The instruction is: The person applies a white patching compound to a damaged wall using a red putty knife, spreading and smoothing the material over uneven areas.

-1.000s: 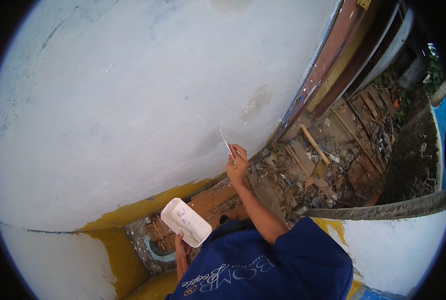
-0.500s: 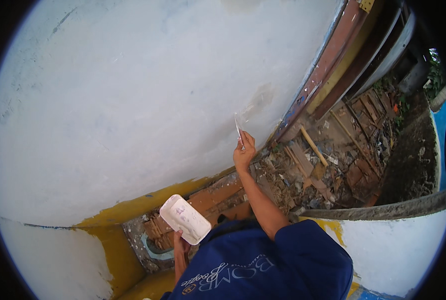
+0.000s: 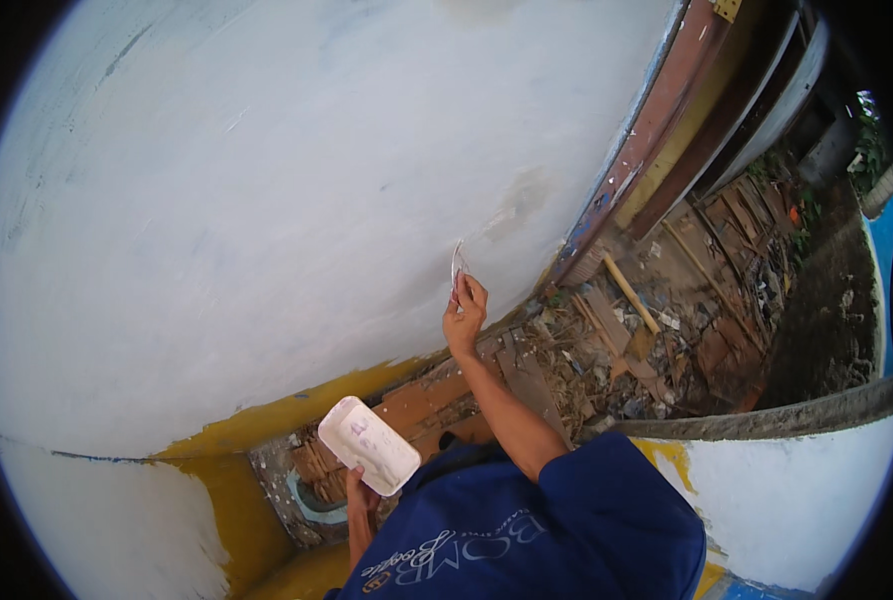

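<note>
My right hand (image 3: 465, 318) is closed around the handle of a putty knife (image 3: 457, 262), its thin, whitish blade pointing up against the white wall (image 3: 266, 200). A greyish, damp-looking patch (image 3: 521, 195) shows on the wall up and to the right of the blade. Lower down, my left hand (image 3: 362, 490) grips the near edge of a shallow white rectangular tray (image 3: 391, 460), tilted close to my shirt. Smears of pale paste with a purplish tint lie inside the tray.
Yellow paint (image 3: 256, 425) runs along the wall's base. Broken boards and rubbish (image 3: 656, 340) cover the ground to the right, with a yellowish pole (image 3: 630, 292) among them. Reddish-brown and yellow uprights (image 3: 646, 150) border the wall. A low wall (image 3: 766, 425) curves behind at the right.
My right hand has moved a little left and down along the wall with the putty knife. The tray in my left hand stays nearly in place.
</note>
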The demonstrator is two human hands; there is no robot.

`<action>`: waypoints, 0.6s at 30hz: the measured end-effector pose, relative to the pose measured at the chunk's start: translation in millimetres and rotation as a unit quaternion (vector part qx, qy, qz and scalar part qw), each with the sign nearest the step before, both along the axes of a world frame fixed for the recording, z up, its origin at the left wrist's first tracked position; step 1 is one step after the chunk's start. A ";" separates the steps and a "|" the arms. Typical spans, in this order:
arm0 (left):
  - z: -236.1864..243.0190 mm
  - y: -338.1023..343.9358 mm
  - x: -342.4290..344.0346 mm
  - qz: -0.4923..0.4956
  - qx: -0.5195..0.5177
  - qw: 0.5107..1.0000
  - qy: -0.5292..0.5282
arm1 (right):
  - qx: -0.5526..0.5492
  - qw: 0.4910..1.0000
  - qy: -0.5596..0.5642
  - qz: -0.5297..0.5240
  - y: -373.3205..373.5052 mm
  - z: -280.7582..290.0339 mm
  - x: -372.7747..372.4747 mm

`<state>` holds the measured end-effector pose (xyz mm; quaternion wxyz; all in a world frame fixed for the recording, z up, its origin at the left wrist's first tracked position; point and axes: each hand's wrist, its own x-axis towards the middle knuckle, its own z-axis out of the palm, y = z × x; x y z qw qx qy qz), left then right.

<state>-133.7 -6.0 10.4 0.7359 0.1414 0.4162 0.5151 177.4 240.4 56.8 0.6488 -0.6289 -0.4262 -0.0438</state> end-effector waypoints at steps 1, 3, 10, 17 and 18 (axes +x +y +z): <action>0.9 -1.6 -0.2 -0.001 -0.020 1.000 -0.001 | -0.020 0.998 -0.013 0.054 -11.5 -6.4 -1.3; 1.2 3.6 0.4 -0.014 -0.017 1.000 0.005 | -0.016 0.997 0.011 0.070 -21.4 -8.8 22.3; -13.0 11.3 -2.4 -0.042 -0.006 0.999 0.017 | -0.024 0.996 0.074 -0.042 12.5 43.4 148.2; -6.2 -2.8 0.6 -0.009 0.003 1.000 -0.011 | -0.023 0.998 0.048 -0.038 14.0 40.4 106.7; -6.8 -5.1 1.0 0.001 -0.011 1.000 0.005 | -0.024 0.998 0.054 -0.021 8.2 37.3 89.7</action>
